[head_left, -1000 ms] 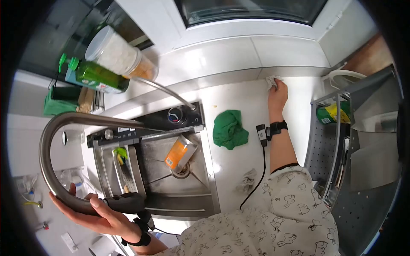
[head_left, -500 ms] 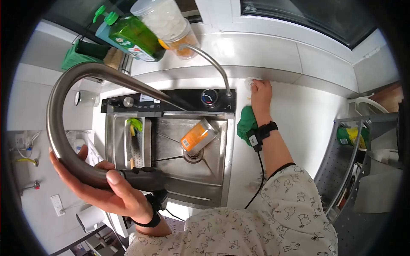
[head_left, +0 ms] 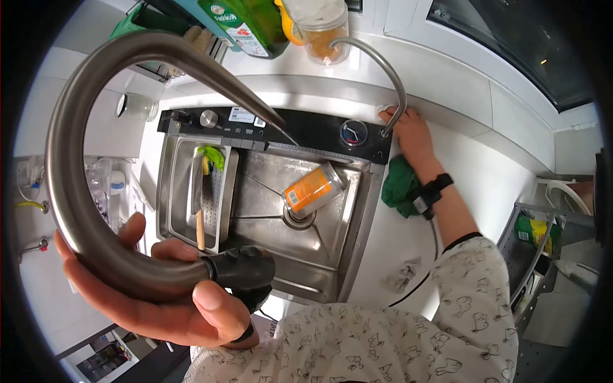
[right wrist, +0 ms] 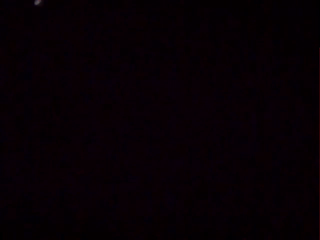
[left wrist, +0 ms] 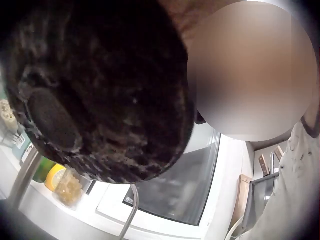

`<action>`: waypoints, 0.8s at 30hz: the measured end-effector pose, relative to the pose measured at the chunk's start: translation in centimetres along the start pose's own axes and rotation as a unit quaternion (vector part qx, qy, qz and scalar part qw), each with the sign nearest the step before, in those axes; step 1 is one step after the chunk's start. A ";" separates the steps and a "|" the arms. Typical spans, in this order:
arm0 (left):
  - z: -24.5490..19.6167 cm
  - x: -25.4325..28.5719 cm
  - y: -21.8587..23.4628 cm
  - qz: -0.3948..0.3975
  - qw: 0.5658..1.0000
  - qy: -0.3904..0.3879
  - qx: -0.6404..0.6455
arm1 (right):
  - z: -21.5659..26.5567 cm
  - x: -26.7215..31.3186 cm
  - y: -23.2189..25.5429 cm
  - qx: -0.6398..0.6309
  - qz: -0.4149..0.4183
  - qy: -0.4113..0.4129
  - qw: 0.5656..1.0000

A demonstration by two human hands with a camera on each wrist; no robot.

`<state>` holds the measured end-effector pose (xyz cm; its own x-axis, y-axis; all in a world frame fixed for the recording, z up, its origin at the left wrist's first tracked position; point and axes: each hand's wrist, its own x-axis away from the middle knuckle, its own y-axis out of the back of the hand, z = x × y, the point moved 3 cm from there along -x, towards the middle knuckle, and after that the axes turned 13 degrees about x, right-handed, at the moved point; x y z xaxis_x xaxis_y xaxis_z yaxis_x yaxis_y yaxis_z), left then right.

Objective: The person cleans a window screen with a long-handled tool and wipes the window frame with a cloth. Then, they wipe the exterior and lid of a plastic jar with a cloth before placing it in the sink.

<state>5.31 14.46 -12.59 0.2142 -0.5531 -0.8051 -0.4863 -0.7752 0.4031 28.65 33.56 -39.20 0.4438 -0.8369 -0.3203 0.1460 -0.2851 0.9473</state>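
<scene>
In the head view my left hand (head_left: 153,313) is curled round the steel faucet neck (head_left: 64,172), close to its black spray head (head_left: 242,268). My right hand (head_left: 414,137) holds a white crumpled wipe (head_left: 385,112) on the counter at the foot of the back ledge, behind the thin curved spout (head_left: 383,60). A green cloth (head_left: 400,185) lies partly under the right wrist. The left wrist view is mostly filled by a dark round spray head (left wrist: 110,100). The right wrist view is nearly black.
An orange-labelled container (head_left: 313,188) lies in the sink basin (head_left: 255,239). Beside it, a smaller tray (head_left: 182,214) holds a knife and something bright green. Bottles and a jar (head_left: 322,38) stand on the ledge. Crumpled clear plastic (head_left: 402,274) lies near the body; a rack (head_left: 520,255) stands right.
My right hand has moved left along the back of the counter with the wipe, from the far side of the green cloth to beside the thin spout. The left hand keeps its hold on the faucet.
</scene>
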 end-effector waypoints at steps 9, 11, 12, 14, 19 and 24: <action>-0.6 2.3 3.3 -0.128 0.987 0.050 0.079 | -2.1 6.4 2.2 -0.226 0.055 -0.058 0.971; -1.9 4.4 2.9 0.063 0.977 -0.005 0.205 | -2.5 8.1 3.1 -0.256 0.038 -0.097 0.961; -3.0 6.2 2.0 0.250 0.915 -0.056 0.313 | -4.2 8.7 3.0 -0.297 -0.003 -0.158 0.942; -4.5 10.9 -2.3 0.447 0.801 -0.064 0.393 | -6.8 8.8 4.2 -0.302 -0.064 -0.241 0.920; -4.1 16.6 -14.9 0.491 0.834 -0.010 0.252 | -9.7 10.4 0.9 0.020 -0.051 -0.252 0.966; -1.9 20.1 -20.4 0.487 0.857 -0.014 0.167 | -7.9 7.1 0.9 0.011 -0.001 -0.212 0.977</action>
<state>21.15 18.59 -36.18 -0.4495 -0.8770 -0.1697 -0.6399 0.1836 0.7462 38.93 31.05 -40.64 0.0376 -0.9532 -0.2999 0.1252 -0.2932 0.9478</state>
